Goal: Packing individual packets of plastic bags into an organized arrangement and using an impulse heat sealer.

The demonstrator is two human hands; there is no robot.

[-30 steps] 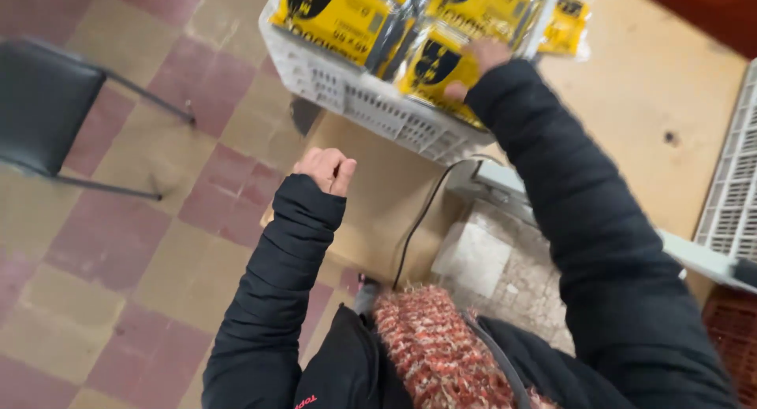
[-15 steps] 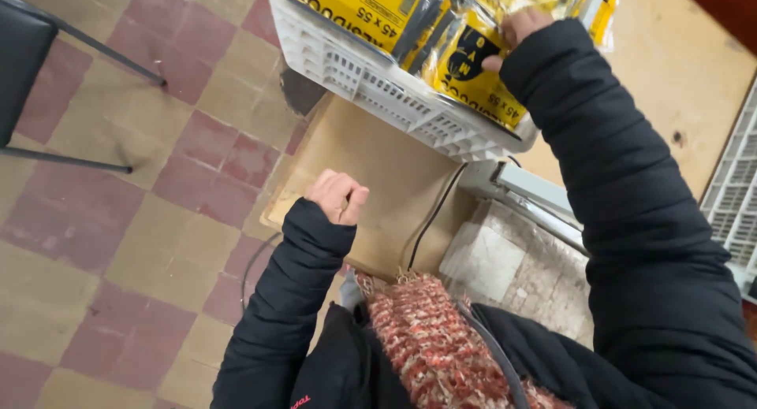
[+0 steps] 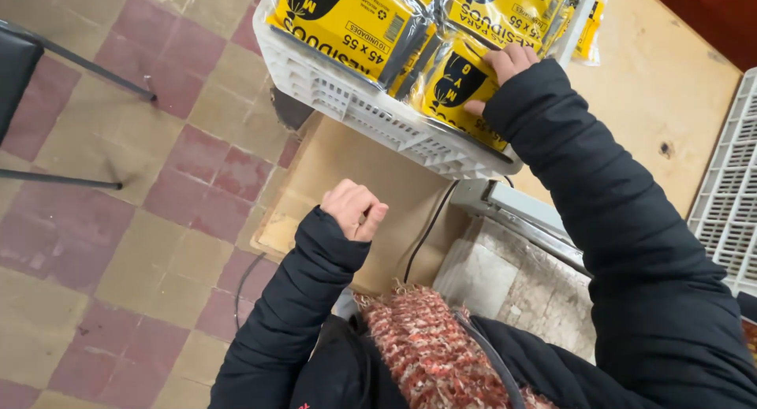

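A white plastic crate (image 3: pixel 355 102) holds several yellow-and-black packets (image 3: pixel 343 19) lying flat. My right hand (image 3: pixel 501 66) rests on one yellow packet (image 3: pixel 457 90) at the crate's near edge, fingers pressed on its top; whether it grips the packet I cannot tell. My left hand (image 3: pixel 355 208) hangs below the crate over a sheet of brown cardboard (image 3: pixel 371 172), fingers curled into a loose fist with nothing in it. Both arms wear black padded sleeves.
A wooden tabletop (image 3: pixel 662 86) lies to the right, with a white grid tray (image 3: pixel 729 180) at its far right. A black cable (image 3: pixel 430 228) runs down past a metal frame (image 3: pixel 520 212). A dark chair (image 3: pixel 47 70) stands on the red and tan tiled floor (image 3: pixel 118 243).
The view has shifted so the crate sits higher and closer. My left hand has dropped lower over the cardboard. My right hand stays on the yellow packet.
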